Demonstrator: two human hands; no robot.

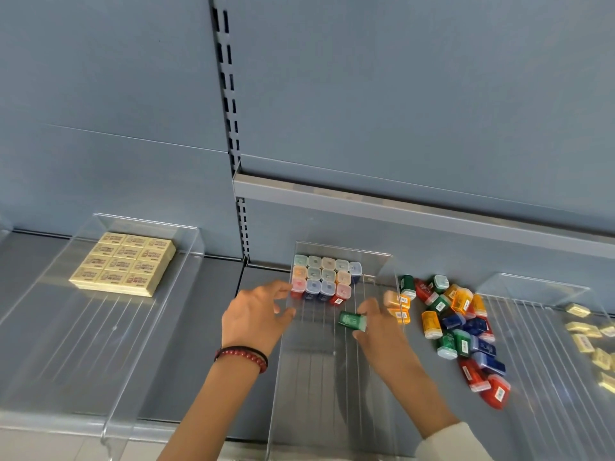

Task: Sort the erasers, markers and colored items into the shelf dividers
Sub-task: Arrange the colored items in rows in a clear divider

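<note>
Two hands are held over a grey shelf (199,327). The right hand (379,331) pinches a small green box (352,320) above the middle clear divider (382,261), just in front of a neat block of coloured boxes (324,277) at its back. The left hand (256,314) hovers open-fingered, holding nothing, beside that block. A loose heap of coloured boxes (459,327) lies on the shelf to the right.

Soft, even light casts faint shadows, glare streaks the clear divider (312,377), wide-angle distortion bows the shelf rail (416,211), and the right hand (379,331) gripping the green item (352,320) looks blurred.
</note>
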